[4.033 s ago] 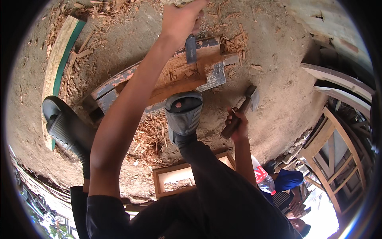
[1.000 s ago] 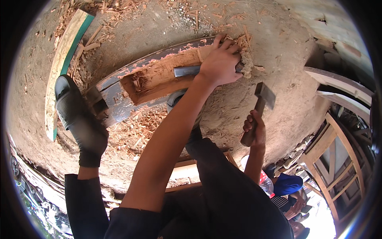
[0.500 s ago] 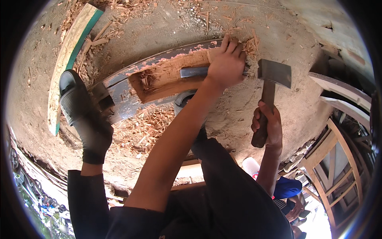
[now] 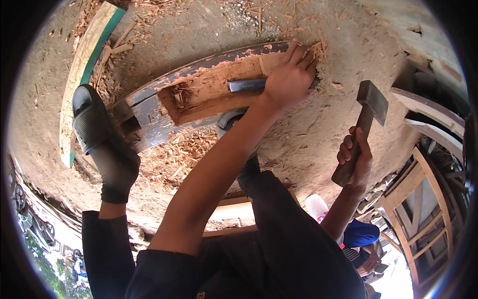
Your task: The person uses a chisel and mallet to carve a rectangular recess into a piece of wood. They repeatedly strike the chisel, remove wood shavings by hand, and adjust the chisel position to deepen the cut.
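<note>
A grey-painted wooden beam (image 4: 149, 122) with chipped, pinkish edges lies on the dirt ground, a long recess cut into its face. My left hand (image 4: 289, 79) is at the beam's right end, closed around a chisel. The flat steel blade of the chisel (image 4: 244, 86) points left over the recess; its handle is mostly hidden under my hand. To the right, my right hand (image 4: 357, 157) grips the wooden handle of a hammer (image 4: 374, 102), raised with its dark metal head upward and apart from the chisel.
My sandalled left foot (image 4: 92, 119) rests by the beam's left end, near a green-edged plank (image 4: 79, 65). Wood chips (image 4: 172, 159) litter the ground. Wooden frames (image 4: 423, 199) stand at the right. Another person's hand (image 4: 371, 264) shows at the lower right.
The hammer and my right hand have swung right, away from the chisel, and the hammer head has tilted. My left hand appears slightly farther right, still on the chisel.
</note>
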The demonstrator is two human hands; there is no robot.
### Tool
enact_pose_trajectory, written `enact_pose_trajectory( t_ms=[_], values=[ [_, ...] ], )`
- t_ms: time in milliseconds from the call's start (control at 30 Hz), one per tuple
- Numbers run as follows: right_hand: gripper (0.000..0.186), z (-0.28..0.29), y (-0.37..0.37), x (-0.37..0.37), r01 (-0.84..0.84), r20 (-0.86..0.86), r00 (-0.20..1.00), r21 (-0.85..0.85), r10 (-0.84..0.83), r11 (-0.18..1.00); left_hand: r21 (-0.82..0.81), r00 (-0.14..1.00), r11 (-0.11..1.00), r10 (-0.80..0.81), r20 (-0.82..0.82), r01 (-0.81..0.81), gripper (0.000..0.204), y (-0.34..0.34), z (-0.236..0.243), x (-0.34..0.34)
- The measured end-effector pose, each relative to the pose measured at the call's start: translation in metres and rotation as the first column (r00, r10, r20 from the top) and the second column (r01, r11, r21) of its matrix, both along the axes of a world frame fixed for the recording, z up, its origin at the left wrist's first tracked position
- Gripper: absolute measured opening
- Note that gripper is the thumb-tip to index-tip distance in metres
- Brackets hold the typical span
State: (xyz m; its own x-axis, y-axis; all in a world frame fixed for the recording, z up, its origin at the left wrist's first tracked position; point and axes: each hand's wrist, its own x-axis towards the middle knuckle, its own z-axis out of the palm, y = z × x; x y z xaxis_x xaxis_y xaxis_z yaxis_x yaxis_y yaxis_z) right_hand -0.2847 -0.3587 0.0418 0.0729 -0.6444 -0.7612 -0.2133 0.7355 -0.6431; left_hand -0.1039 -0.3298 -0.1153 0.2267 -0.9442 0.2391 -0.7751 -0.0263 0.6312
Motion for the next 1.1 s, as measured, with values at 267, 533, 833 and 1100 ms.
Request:
enact_pose_trajectory(
  t_ms=[267, 533, 833, 1100],
  values=[
    [0.02, -0.007, -0.007, 0.016, 0.104, -0.014, 0.994, -0.1, -0.106, 0.989, 0.013, 0.998, 1.0, -0.027, -0.049, 0.028, 0.05, -0.001, -0.001, 0.003],
    [0.024, -0.004, 0.017, 0.032, -0.19, -0.115, 0.973, 0.089, 0.2, 0.978, -0.062, 0.999, 0.998, -0.005, -0.053, 0.002, 0.047, 0.0, -0.006, 0.005],
    [0.017, -0.033, 0.01, 0.019, -0.319, -0.26, 0.92, -0.06, 0.294, 0.946, -0.016, 0.998, 0.999, -0.029, -0.05, 0.028, 0.047, 0.0, -0.003, 0.006],
    [0.017, 0.001, -0.017, -0.005, -0.118, -0.1, 0.988, -0.016, 0.116, 0.993, -0.035, 1.0, 0.999, 0.02, 0.015, -0.019, 0.057, 0.002, -0.008, 0.002]
  ],
)
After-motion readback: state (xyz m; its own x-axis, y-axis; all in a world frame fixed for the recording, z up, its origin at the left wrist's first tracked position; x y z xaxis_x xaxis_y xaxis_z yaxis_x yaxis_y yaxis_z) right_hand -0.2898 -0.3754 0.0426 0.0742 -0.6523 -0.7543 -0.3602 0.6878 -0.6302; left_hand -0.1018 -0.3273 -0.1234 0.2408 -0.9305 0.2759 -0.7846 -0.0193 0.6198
